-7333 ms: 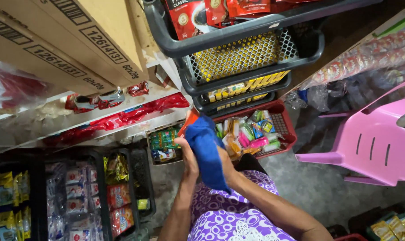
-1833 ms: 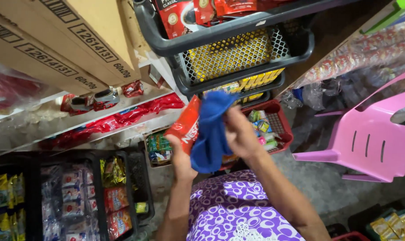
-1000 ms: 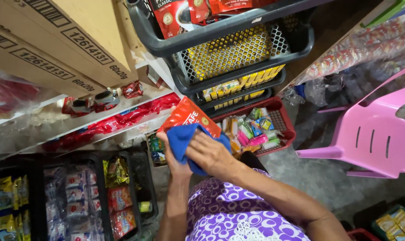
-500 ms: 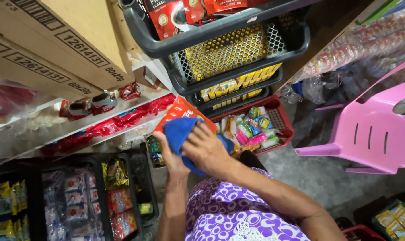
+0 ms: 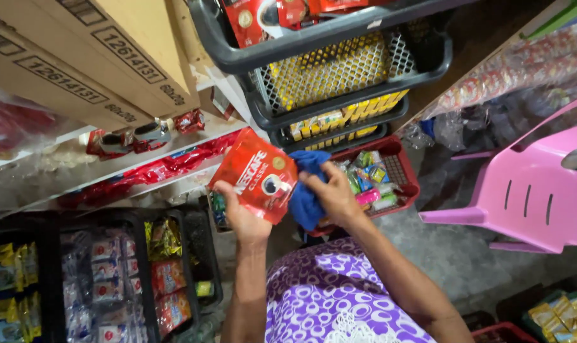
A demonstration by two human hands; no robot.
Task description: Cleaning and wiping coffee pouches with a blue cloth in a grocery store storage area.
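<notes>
My left hand (image 5: 242,213) holds a red foil pouch (image 5: 255,173) by its lower edge, its printed front turned up toward me. My right hand (image 5: 331,192) grips a bunched blue cloth (image 5: 304,194) pressed against the pouch's right side. Both hands are raised in front of my purple patterned top (image 5: 329,298), close together and touching the pouch from opposite sides.
Stacked dark crates (image 5: 339,82) with yellow and red packets rise ahead. A red basket (image 5: 390,171) of small colourful packs sits behind my hands. Cardboard boxes (image 5: 79,57) are top left, black trays of snack packets (image 5: 104,273) lower left, a pink plastic chair (image 5: 530,184) right.
The cloth covered the pouch's front half a second ago; my right hand has slid it off to the right, and the red front now shows.
</notes>
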